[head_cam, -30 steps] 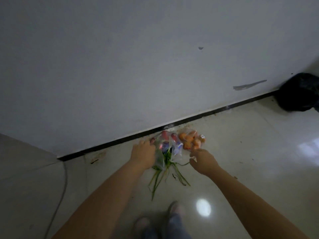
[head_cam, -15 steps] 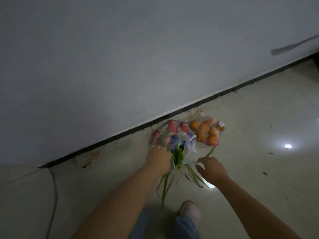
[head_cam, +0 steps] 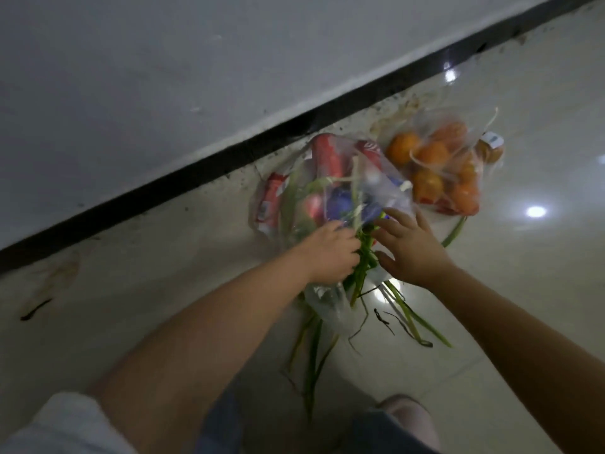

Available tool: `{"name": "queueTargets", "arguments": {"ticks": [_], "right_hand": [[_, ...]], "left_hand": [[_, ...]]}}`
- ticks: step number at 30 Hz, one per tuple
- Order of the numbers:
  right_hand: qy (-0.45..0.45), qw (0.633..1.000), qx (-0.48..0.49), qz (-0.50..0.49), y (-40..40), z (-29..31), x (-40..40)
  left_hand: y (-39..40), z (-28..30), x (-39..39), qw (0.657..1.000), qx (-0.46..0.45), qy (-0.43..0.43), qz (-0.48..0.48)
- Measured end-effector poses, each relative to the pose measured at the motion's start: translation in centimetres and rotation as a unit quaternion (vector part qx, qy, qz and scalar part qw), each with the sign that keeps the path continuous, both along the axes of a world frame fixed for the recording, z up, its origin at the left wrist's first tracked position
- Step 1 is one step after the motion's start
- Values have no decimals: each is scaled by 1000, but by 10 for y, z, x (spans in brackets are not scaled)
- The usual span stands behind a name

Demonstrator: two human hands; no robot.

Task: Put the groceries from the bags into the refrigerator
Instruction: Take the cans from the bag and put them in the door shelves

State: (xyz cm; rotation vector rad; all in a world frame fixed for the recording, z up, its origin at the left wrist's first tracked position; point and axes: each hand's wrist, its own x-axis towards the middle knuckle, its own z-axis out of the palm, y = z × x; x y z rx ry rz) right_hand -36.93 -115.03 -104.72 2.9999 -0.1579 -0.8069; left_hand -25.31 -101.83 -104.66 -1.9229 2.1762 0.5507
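Observation:
Two clear plastic bags lie on the floor by the wall. The nearer bag (head_cam: 330, 306) holds red cans (head_cam: 325, 155), a blue package (head_cam: 340, 203) and long green onions (head_cam: 360, 273) that trail out over the tiles. My left hand (head_cam: 329, 252) is closed around the bunched neck of this bag and the onion stalks. My right hand (head_cam: 414, 247) hovers just right of it, fingers spread, touching the plastic. The farther bag (head_cam: 465, 126) holds several oranges (head_cam: 427, 183).
A grey wall with a black baseboard (head_cam: 203, 165) runs diagonally behind the bags. Glossy pale floor tiles (head_cam: 523, 290) reflect ceiling lights. My shoe (head_cam: 409, 417) and trouser legs show at the bottom edge. A dark smear (head_cam: 36, 309) marks the floor at left.
I have bent closer, so the bags look larger. My right hand has moved in from the right to the bag's neck. My left hand keeps its hold on the bag.

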Motion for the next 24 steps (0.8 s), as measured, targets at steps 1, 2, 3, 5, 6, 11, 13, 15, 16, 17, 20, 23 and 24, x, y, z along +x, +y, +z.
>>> {"name": "queueTargets", "arguments": {"ticks": [1, 2, 3, 5, 6, 11, 13, 15, 16, 17, 20, 23, 24], "right_hand": [[-8, 1000, 3, 11, -5, -12, -1], [-33, 999, -2, 28, -12, -23, -2], [-54, 998, -5, 34, -19, -32, -4], [-100, 994, -17, 40, -33, -48, -10], [-111, 993, -18, 43, -38, -51, -10], [-130, 991, -6, -6, -46, -52, 3], [-173, 984, 30, -18, -48, -54, 11], [-241, 967, 72, -42, -47, -55, 22], [-279, 955, 88, -54, -45, -55, 28], [-304, 945, 103, -64, -43, -54, 33], [-326, 935, 108, -84, -38, -54, 43], [-320, 939, 86, -89, -28, -59, 48], [-317, 940, 89, -87, -23, -61, 50]], "left_hand": [[-2, -7, 5, 995, 54, -49, -73], [-1, -13, 9, 987, 93, -69, -116], [2, -24, 15, 980, 120, -88, -130], [0, -29, 33, 981, 82, -119, -128], [2, -26, 42, 981, 52, -147, -117], [9, -33, 69, 968, 170, -176, -62], [19, -34, 70, 974, 127, -172, -72], [28, -39, 69, 980, -30, -158, -119], [33, -48, 67, 975, -121, -117, -145], [36, -55, 63, 971, -167, -68, -159], [44, -69, 63, 964, -187, 5, -189], [56, -71, 73, 967, -126, 40, -218], [61, -71, 75, 970, -99, 29, -219]]}}
